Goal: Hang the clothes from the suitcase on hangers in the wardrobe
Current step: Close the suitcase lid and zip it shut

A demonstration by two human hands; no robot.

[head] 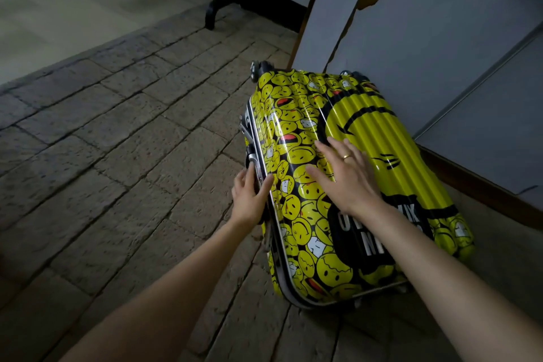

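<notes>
The yellow suitcase (352, 179) lies shut on the brick floor (117, 156), leaning against a grey wardrobe door (440, 38). The right hand (346, 176) rests flat and released on the lid to steady it, while the left hand (249, 194) curls its grip around the side latch (255, 167), likely to unlock it. The clothes inside are hidden, and no hangers show.

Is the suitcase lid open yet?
No, the suitcase is shut, with the right hand flat on its shell and the left hand at the side latch.
</notes>
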